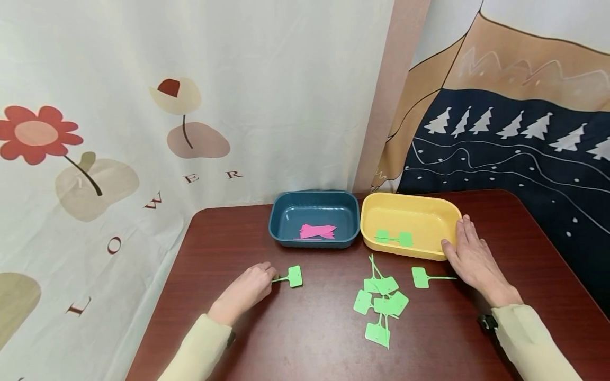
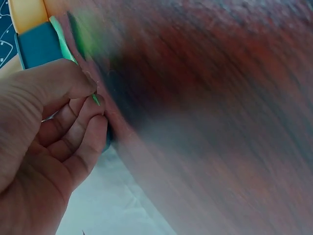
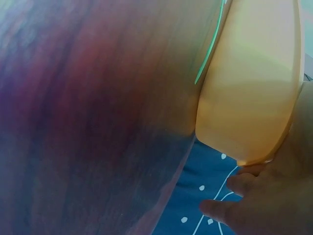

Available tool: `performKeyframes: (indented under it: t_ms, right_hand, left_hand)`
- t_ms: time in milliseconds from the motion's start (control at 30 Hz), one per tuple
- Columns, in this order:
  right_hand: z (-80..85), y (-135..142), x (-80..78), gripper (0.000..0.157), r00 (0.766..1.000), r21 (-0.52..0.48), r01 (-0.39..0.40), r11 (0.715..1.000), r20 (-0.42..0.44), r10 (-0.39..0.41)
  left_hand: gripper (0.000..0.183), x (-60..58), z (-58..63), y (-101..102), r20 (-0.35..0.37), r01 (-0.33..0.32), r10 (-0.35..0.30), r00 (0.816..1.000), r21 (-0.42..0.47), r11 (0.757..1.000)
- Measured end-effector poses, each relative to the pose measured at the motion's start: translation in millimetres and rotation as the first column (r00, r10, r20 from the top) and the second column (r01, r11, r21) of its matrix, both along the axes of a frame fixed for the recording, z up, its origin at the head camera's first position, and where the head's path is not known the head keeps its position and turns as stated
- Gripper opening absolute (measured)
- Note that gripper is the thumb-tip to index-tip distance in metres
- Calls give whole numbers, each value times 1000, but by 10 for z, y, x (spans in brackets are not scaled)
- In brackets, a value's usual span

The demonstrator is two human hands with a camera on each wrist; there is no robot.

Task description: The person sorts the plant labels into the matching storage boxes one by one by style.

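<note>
One green tag (image 1: 295, 276), stem pinched in my left hand (image 1: 245, 292) over the bench (image 1: 305, 338), likely to leave its plate unobstructed; one yellow tray (image 1: 431, 225), my right hand (image 1: 478, 262) outstretched against its end, perhaps for steadiness.

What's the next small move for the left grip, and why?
Probably carry the green tag rightward to the yellow tray and release it inside. The left grip pinches its stem, matching green pieces lie in that tray, and the blue tray shows pink pieces instead.
</note>
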State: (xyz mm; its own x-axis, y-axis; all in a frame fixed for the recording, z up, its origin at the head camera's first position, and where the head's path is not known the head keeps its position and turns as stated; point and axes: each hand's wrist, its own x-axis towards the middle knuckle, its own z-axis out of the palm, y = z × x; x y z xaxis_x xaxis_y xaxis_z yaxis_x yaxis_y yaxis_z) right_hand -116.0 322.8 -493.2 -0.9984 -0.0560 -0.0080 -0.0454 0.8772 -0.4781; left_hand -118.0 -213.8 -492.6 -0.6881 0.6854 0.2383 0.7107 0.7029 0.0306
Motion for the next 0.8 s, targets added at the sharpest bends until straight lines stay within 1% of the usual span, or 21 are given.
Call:
performKeyframes:
  t_ms: [100, 200, 400, 533, 633, 800]
  right_hand:
    - [0, -1, 0, 81, 1000, 1, -1, 1000, 1, 1]
    - [1, -2, -3, 81, 1000, 1, 0, 1000, 4, 0]
    - [6, -3, -5, 81, 1000, 3, 5, 1000, 5, -5]
    - [5, -1, -5, 81, 1000, 5, 6, 1000, 3, -6]
    - [5, -1, -1, 81, 1000, 1, 6, 1000, 2, -6]
    - [14, -17, 0, 80, 1000, -6, 5, 1000, 0, -5]
  left_hand:
    - [20, -4, 16, 23, -11, 9, -9, 1000, -3, 1000]
    - [21, -6, 45, 54, -4, 9, -9, 1000, -13, 1000]
    - [18, -13, 149, 160, 8, 10, -9, 1000, -29, 1000]
    - [15, -23, 232, 273, -7, 36, -36, 999, -22, 999]
    - [15, -36, 298, 386, -20, 55, -56, 998, -2, 998]
    - [15, -79, 403, 596, -22, 103, -102, 994, 44, 994]
